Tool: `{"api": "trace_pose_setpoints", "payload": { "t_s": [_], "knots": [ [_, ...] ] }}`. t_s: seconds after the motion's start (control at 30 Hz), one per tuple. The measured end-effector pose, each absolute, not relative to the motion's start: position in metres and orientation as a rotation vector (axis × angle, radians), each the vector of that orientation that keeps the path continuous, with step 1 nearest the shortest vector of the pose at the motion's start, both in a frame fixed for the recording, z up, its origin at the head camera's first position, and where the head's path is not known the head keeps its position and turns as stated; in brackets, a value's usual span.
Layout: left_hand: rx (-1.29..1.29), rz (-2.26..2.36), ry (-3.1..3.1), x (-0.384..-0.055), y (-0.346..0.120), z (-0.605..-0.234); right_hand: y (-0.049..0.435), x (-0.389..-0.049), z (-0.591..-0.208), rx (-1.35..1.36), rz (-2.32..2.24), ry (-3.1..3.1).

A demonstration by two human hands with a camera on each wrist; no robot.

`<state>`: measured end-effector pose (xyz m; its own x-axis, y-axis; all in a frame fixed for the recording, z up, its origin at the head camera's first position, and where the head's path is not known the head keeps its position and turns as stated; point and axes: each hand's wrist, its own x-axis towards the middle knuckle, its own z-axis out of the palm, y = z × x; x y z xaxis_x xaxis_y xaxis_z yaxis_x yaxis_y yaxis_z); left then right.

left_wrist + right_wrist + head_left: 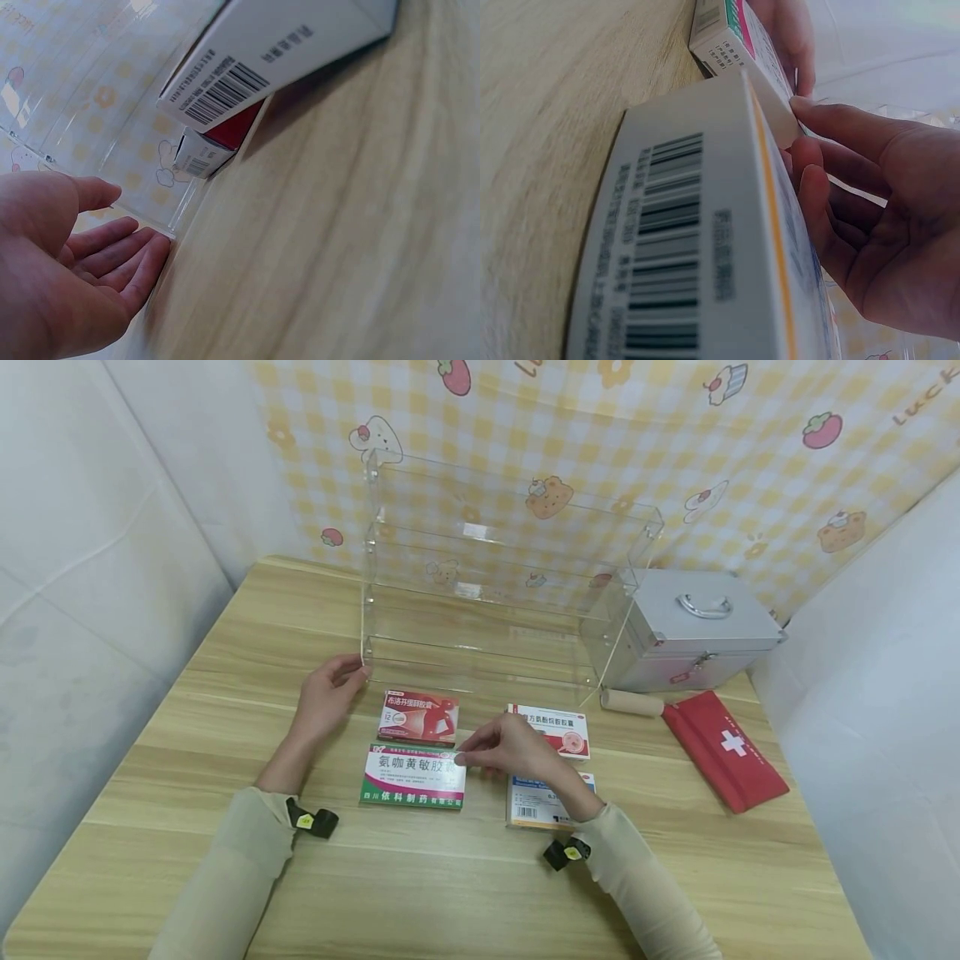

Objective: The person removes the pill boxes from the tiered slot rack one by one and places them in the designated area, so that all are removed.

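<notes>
My right hand point(517, 745) pinches the right end of a green-and-white medicine box point(411, 785), which lies on the table; the thumb tip is at its corner in the right wrist view. My left hand point(328, 693) rests with loosely bent fingers at the lower left front corner of a clear acrylic tiered rack point(480, 647). A red medicine box point(416, 718) lies just behind the green-and-white one. Partly under my right forearm are a white-and-red medicine box point(566, 727) and a blue-and-white medicine box point(534, 812), whose barcode end fills the right wrist view.
A silver first-aid case point(697, 627) stands right of the rack. Before it lie a beige bandage roll point(632, 702) and a red pouch with a white cross point(723, 752). A checked curtain point(675, 460) hangs behind the wooden table point(187, 735).
</notes>
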<state>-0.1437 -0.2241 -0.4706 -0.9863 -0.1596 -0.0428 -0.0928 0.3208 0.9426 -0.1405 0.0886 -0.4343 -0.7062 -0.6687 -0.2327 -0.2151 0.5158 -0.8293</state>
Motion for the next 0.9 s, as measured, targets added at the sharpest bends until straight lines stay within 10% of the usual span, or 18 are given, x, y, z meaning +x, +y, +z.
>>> {"api": "trace_pose_setpoints", "payload": {
  "t_s": [0.9],
  "knots": [
    [0.251, -1.773, -2.51, -0.1436, -0.2237, -0.4684, 0.0869, -0.142, -0.4365, -0.734, -1.1, 2.229]
  ]
}}
